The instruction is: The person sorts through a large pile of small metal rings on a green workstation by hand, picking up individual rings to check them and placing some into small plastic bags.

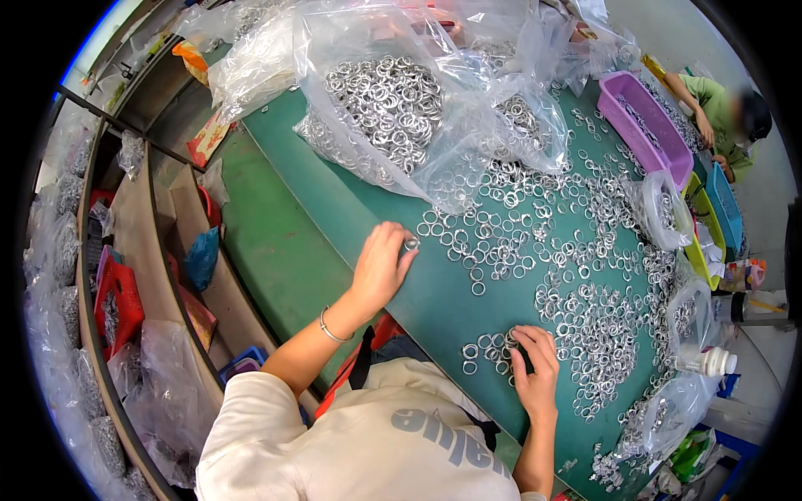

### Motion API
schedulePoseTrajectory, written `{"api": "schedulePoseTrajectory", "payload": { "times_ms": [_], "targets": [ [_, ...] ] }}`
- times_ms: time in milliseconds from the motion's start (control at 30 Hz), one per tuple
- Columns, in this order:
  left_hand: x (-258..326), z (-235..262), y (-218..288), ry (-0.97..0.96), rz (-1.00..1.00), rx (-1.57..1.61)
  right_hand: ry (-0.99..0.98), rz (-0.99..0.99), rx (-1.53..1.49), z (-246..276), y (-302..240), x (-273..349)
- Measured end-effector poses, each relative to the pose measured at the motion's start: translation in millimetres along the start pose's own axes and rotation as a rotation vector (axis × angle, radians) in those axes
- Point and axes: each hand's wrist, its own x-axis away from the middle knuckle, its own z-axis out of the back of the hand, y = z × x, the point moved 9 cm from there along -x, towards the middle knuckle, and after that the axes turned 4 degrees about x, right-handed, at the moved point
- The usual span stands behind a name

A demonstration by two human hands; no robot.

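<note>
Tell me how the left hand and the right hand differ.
The left hand pinches a single ring; the right hand has its fingertips at a small cluster of rings.
A bracelet circles the left hand's wrist; none shows at the right hand's.
The left hand reaches farther forward; the right hand is nearer the body.
Both are bare.

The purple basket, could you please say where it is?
In the head view, the purple basket is at upper right, above and left of the yellow basket.
</note>
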Motion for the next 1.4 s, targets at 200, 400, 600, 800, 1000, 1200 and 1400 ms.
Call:
{"api": "schedulePoseTrajectory", "payload": {
  "times_ms": [200,400,600,800,1000,1200,1400],
  "targets": [
    [29.0,-4.0,9.6,-0.034,0.033,0.164,0.023,-0.049,0.007,2.0,7.7,10.0],
    [32.0,-13.0,27.8,-0.073,-0.098,0.113,0.024,-0.032,0.04,1.8,-0.6,6.9],
    [70.4,-61.8,90.3,-0.339,-0.299,0.367,0.018,-0.031,0.058,-0.2,-1.9,7.2],
    [31.6,-32.0,75.5,-0.147,-0.204,0.365,0.039,-0.036,0.026,2.0,-2.8,-4.4],
    [-35.9,-17.3,-1.9,-0.071,-0.089,-0.075,0.119,0.231,0.035,-56.5,-34.6,-101.7],
    [-30.5,-13.5,-4.0,-0.195,0.02,-0.001,0.092,0.15,0.399,-107.6,-39.5,-147.1],
    [0.6,-15.2,13.9,-0.244,-0.019,0.089,0.037,0.114,0.247,-81.9,-31.7,-128.1]
  ]
}}
